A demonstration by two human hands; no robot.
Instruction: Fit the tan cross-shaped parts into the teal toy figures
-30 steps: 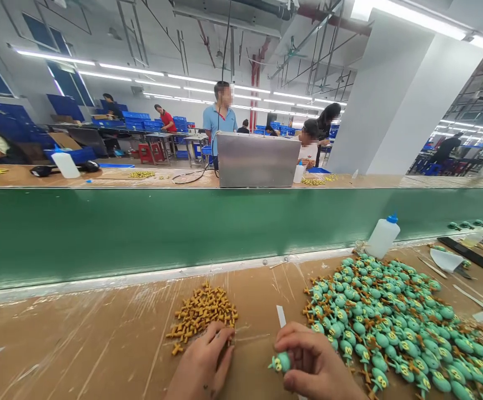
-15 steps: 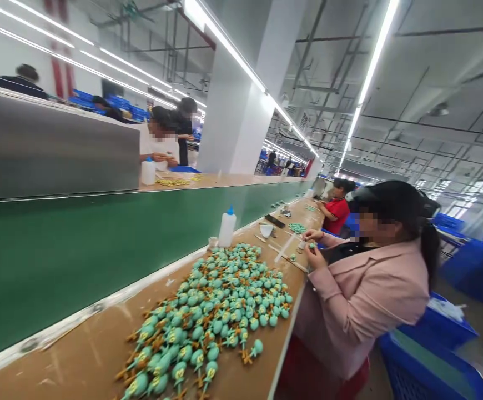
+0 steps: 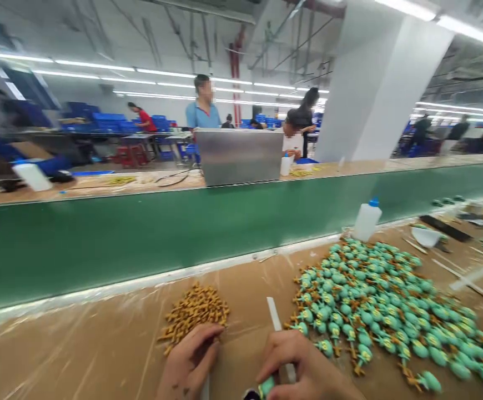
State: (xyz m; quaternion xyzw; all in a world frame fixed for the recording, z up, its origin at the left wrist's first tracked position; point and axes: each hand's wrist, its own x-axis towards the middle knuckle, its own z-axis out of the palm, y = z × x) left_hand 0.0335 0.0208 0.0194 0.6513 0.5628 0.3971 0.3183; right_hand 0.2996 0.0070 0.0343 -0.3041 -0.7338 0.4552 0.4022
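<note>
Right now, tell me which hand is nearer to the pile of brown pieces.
Left. The left hand is at the near edge of the brown pile; the right hand is farther off, to the pile's right, holding a green piece.

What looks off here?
Two things. The brown bench top is marked with pale streaks, so it looks worn. A dark item shows at the bottom frame edge, beside the green figure in the right hand; it looks unlike the brown pieces, but is too cut off to identify. No spill stands out.
</note>
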